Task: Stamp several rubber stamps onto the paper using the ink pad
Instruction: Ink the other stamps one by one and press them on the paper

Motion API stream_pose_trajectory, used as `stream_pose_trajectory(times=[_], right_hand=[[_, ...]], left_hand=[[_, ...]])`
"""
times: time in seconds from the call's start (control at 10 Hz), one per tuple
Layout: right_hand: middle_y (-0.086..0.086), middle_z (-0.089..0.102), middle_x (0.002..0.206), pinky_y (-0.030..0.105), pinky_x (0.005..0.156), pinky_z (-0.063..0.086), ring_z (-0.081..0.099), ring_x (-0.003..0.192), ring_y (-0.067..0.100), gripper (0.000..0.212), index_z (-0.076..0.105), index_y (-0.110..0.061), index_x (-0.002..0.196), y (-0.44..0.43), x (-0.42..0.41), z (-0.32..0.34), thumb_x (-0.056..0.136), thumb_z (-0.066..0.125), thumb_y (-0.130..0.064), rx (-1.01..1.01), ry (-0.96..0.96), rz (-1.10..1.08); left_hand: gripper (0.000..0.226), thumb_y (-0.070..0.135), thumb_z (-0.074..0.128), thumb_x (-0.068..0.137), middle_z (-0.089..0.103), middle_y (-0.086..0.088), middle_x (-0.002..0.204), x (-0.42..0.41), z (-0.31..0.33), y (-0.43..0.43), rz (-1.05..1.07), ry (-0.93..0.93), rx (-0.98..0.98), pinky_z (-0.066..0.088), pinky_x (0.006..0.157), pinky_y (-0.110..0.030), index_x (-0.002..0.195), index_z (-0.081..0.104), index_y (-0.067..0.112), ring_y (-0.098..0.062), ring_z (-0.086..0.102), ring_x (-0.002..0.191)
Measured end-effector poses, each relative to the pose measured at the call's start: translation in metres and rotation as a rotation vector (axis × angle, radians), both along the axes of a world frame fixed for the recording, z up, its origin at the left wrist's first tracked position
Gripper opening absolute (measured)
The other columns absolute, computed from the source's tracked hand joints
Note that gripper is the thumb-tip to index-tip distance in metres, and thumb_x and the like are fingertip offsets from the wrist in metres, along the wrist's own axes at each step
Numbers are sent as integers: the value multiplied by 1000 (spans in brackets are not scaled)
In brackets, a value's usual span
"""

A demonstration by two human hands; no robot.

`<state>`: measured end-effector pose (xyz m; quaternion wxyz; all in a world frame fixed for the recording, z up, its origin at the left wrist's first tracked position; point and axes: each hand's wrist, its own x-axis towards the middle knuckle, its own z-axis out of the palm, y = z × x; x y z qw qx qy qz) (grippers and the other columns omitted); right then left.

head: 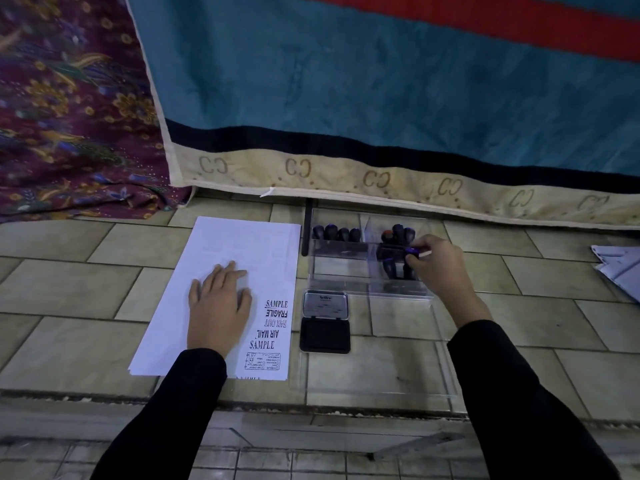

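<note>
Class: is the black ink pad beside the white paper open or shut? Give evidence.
Open: the black ink pad is bared, its silver lid folded back flat.

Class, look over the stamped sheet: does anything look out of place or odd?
Yes: the nearest impression on the paper sits at its near edge and seems cut off; only a strip shows.

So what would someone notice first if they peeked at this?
Probably the white paper on the tiled surface, with black stamped words like SAMPLE and FRAGILE along its right edge and the left hand lying flat on it. Next, the right hand pinching a rubber stamp over the clear tray of stamps, with the open ink pad just in front. A big teal cloth fills the back.
</note>
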<state>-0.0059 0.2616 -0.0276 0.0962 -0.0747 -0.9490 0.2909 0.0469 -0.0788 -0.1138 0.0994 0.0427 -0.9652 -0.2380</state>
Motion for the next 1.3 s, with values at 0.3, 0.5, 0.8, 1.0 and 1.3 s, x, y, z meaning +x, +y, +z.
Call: stream_pose_trajectory(times=[0.3, 0.5, 0.8, 1.0, 1.3], right_hand=[[17, 63, 93, 23, 67, 35, 47, 71, 21, 10, 62, -11, 81, -1, -21, -10, 77, 71, -13, 156, -112, -30], [18, 64, 97, 24, 68, 39, 60, 83, 31, 8, 67, -3, 88, -11, -20, -4, 82, 64, -6, 201, -77, -8], [14, 63, 117, 40, 88, 53, 60, 103, 29, 26, 63, -11, 113, -87, -74, 16, 90, 50, -8, 191, -110, 382], [21, 62, 108, 33, 67, 47, 60, 94, 36, 21, 61, -4, 106, -107, -85, 0, 91, 50, -12, 370, -194, 380], [17, 59, 109, 43, 86, 50, 50, 108, 32, 23, 59, -7, 108, -110, -89, -2, 89, 58, -21, 369, -104, 366]], left_hand=[[37, 23, 44, 97, 36, 2, 153, 1, 3, 1, 0, -7, 19, 4, 120, -44, 133, 49, 20, -16, 21, 146], [37, 23, 43, 97, 37, 1, 153, 2, 2, 1, 3, -2, 11, 4, 120, -44, 133, 50, 19, -16, 22, 146], [36, 22, 45, 97, 38, 3, 152, 1, 1, 1, 6, 8, 12, 4, 120, -43, 132, 51, 20, -15, 23, 145], [36, 22, 47, 97, 38, 4, 152, 1, 0, -1, 0, 17, 32, 4, 120, -42, 132, 51, 21, -14, 23, 145], [34, 23, 49, 96, 40, 6, 151, -1, -1, -4, -4, 25, 84, 4, 120, -40, 130, 53, 23, -11, 23, 145]])
